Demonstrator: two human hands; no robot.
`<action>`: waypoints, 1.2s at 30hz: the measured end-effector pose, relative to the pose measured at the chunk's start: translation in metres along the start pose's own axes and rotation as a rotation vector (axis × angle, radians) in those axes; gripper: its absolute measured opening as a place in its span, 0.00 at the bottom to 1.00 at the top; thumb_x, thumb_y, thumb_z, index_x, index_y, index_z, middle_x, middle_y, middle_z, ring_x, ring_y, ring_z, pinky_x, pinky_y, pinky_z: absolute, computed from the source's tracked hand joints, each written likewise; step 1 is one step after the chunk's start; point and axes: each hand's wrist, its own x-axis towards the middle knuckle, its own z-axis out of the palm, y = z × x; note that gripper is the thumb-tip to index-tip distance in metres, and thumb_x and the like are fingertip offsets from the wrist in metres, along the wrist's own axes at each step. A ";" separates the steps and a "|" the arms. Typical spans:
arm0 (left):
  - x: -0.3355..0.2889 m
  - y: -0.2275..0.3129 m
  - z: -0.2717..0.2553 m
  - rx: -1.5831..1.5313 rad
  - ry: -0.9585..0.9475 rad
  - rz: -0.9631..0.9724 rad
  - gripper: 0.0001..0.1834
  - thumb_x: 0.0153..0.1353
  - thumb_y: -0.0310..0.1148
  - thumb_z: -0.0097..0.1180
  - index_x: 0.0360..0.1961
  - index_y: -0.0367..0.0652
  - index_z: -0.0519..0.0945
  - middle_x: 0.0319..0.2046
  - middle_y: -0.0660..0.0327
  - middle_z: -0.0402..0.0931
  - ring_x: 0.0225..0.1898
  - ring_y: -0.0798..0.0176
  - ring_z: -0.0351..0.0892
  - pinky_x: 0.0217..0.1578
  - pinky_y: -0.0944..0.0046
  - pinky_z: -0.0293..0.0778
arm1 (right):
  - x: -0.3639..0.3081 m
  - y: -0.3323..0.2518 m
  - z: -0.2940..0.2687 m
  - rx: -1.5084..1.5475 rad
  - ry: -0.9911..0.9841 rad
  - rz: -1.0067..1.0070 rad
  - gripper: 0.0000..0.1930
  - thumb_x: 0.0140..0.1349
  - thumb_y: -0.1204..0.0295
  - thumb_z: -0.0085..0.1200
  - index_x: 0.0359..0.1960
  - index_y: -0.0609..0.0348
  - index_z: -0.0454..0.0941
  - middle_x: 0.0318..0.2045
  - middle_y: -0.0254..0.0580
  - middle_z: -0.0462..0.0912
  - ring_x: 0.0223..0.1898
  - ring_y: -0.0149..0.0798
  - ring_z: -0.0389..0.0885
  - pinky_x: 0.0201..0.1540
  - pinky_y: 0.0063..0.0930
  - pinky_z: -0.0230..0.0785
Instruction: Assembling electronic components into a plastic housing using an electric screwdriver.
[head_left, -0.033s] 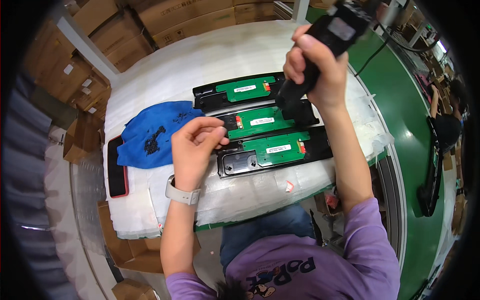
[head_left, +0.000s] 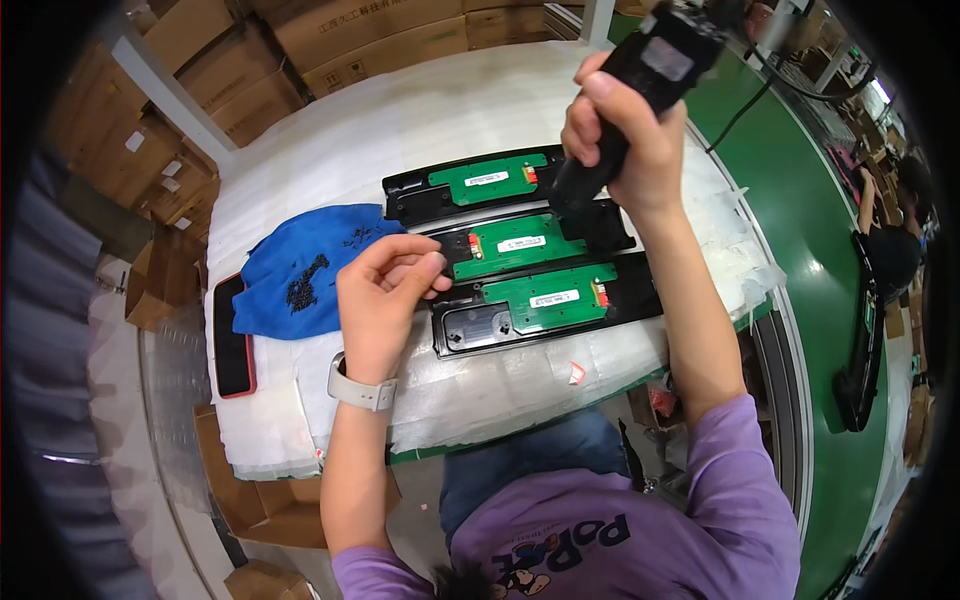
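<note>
My right hand point(head_left: 640, 140) grips a black electric screwdriver point(head_left: 650, 72), tilted with its lower end over the right part of the middle black housing point(head_left: 610, 225). The tool's tip is hard to make out against the dark plastic. Fingers curled and thumb against forefinger, my left hand point(head_left: 385, 285) is at the left end of that housing; whatever the fingertips hold is hidden. A green circuit board point(head_left: 495, 262) lies in the middle housing. Similar boards sit in the back housing point(head_left: 405, 207) and the front housing point(head_left: 630, 300).
Left of the housings, a blue cloth point(head_left: 275, 255) bears a pile of small black screws point(head_left: 305, 285). A red-edged phone point(head_left: 236, 345) lies beside it on the white-covered table point(head_left: 480, 385). Cardboard boxes point(head_left: 370, 50) stand behind. A cable point(head_left: 745, 115) hangs at right; another person point(head_left: 890, 255) is beyond.
</note>
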 end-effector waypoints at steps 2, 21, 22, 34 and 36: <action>0.002 0.000 -0.001 -0.023 -0.003 -0.008 0.06 0.55 0.23 0.56 0.35 0.34 0.77 0.26 0.62 0.77 0.25 0.73 0.76 0.27 0.77 0.71 | 0.003 0.008 -0.003 0.030 0.033 0.003 0.11 0.55 0.69 0.51 0.32 0.65 0.69 0.12 0.35 0.66 0.11 0.28 0.63 0.17 0.22 0.57; 0.007 -0.013 -0.003 0.010 0.026 -0.037 0.07 0.55 0.24 0.56 0.36 0.33 0.77 0.27 0.60 0.78 0.27 0.71 0.78 0.29 0.75 0.72 | 0.010 0.017 0.007 -0.109 -0.099 0.016 0.11 0.51 0.68 0.56 0.23 0.62 0.70 0.11 0.34 0.68 0.10 0.26 0.64 0.15 0.19 0.57; 0.006 -0.013 -0.002 -0.017 0.023 -0.046 0.07 0.55 0.23 0.56 0.36 0.32 0.77 0.27 0.59 0.78 0.27 0.71 0.78 0.29 0.76 0.72 | 0.007 0.015 0.008 -0.126 -0.106 0.007 0.10 0.51 0.68 0.56 0.24 0.62 0.69 0.11 0.34 0.68 0.10 0.26 0.64 0.15 0.20 0.57; -0.002 -0.001 0.006 -0.448 -0.129 -0.183 0.11 0.55 0.22 0.56 0.41 0.33 0.74 0.35 0.54 0.79 0.37 0.63 0.80 0.38 0.70 0.77 | -0.019 -0.014 0.010 0.687 -0.173 -0.136 0.15 0.61 0.60 0.40 0.39 0.60 0.68 0.14 0.34 0.66 0.12 0.30 0.64 0.24 0.31 0.64; -0.001 -0.003 0.006 -0.450 -0.160 -0.201 0.11 0.55 0.22 0.55 0.41 0.33 0.74 0.35 0.53 0.79 0.37 0.63 0.80 0.38 0.70 0.77 | -0.021 -0.017 0.011 0.689 -0.161 -0.177 0.16 0.62 0.59 0.38 0.39 0.59 0.68 0.15 0.34 0.66 0.12 0.30 0.64 0.24 0.31 0.64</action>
